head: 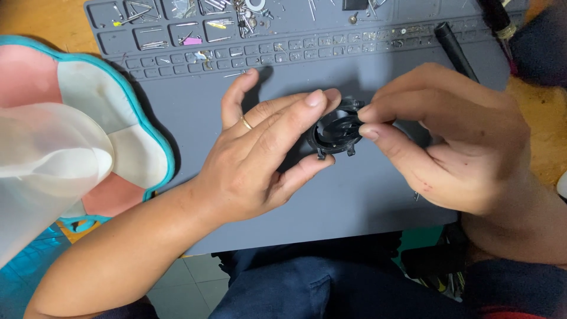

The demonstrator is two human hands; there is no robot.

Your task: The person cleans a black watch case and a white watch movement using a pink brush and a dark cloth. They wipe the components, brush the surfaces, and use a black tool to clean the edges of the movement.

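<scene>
Nearest the camera, a person's dark blue trousers point(307, 283) fill the gap below the counter's point(29, 18) edge, with pale floor tiles point(183, 283) showing to the left. Just beyond, both bare hands meet over a grey work mat point(331, 195). The left hand point(254, 159), a gold ring point(246, 123) on one finger, has its grip clamped on the left rim of a small round black plastic part point(336, 133), thumb beneath and fingers above, holding it just above the mat near its middle. The right hand point(455, 142) comes in from the right, thumb and forefinger pinched together at the part's right edge; whether they hold a tiny piece there cannot be told. By the look of it, the step in hand is fine fitting or freeing of something on the part's rim, and any further move calls for a steady left hold and a delicate right pinch. To the left sits a pink, teal-edged cloth item point(88, 106) behind a translucent blur. Farther off, a black pen-like tool point(455, 50) lies on the mat's right, and the mat's far compartments point(195, 23) hold scattered screws and metal bits.
</scene>
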